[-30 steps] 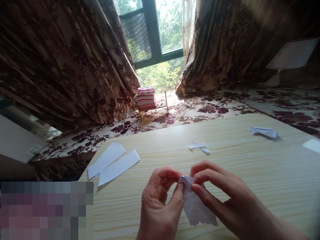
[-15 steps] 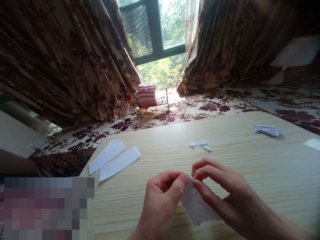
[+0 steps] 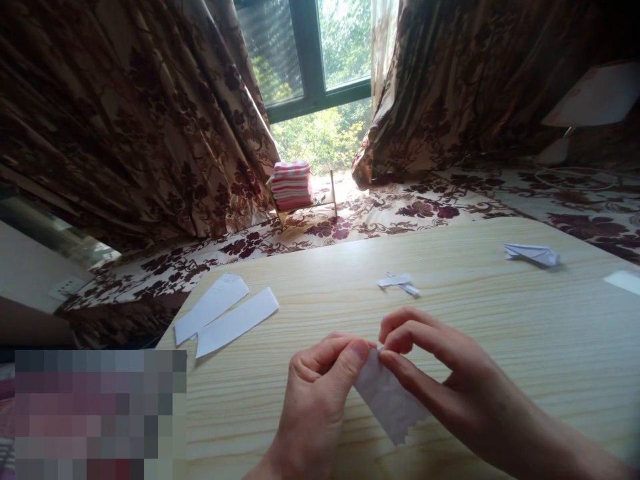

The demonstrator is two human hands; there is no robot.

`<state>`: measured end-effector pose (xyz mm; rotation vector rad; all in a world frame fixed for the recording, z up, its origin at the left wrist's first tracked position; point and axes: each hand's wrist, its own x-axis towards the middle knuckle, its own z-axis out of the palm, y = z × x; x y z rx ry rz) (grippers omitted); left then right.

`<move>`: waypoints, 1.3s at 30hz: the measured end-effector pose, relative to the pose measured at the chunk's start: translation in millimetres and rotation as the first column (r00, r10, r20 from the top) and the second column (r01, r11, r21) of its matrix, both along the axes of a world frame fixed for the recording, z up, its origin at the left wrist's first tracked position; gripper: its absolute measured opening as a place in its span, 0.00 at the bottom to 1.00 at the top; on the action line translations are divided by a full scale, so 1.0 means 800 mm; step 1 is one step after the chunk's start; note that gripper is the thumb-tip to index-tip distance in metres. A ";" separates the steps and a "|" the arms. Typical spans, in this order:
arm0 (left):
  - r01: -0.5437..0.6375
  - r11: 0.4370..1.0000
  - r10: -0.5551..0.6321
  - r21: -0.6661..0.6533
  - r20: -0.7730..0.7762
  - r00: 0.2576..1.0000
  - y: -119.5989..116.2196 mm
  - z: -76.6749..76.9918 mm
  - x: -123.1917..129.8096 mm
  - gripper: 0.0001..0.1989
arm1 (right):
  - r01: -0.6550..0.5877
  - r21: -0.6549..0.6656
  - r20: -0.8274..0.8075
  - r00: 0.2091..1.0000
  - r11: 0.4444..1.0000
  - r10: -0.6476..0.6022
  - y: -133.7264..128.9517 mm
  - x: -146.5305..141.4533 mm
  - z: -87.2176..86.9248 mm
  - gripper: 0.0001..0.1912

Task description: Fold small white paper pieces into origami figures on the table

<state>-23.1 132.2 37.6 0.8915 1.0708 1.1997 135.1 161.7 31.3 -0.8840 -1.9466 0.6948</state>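
A piece of white paper with a jagged, torn lower edge hangs between my hands, slanting down toward me. My left hand pinches its upper end between thumb and forefinger. At the same top edge, the thumb and fingertips of my right hand close on the paper beside the left thumb. The right palm hides part of the sheet's right side. Just beyond my hands, small torn paper scraps lie on the light wooden table.
White paper strips rest at the table's left. A folded paper piece sits at the far right, near another white patch. Behind the table, striped folded cloths are stacked on a small stand before the window. A lamp stands back right.
Both hands still pinch the paper's top edge, with only slight finger shifts. The whole view has moved a little, so everything sits slightly higher.
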 end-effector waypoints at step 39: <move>0.202 0.979 -0.161 0.037 -0.470 0.868 -0.002 0.013 0.001 0.13 | -0.269 -0.668 -0.210 0.963 0.694 0.171 0.010 0.012 0.005 0.17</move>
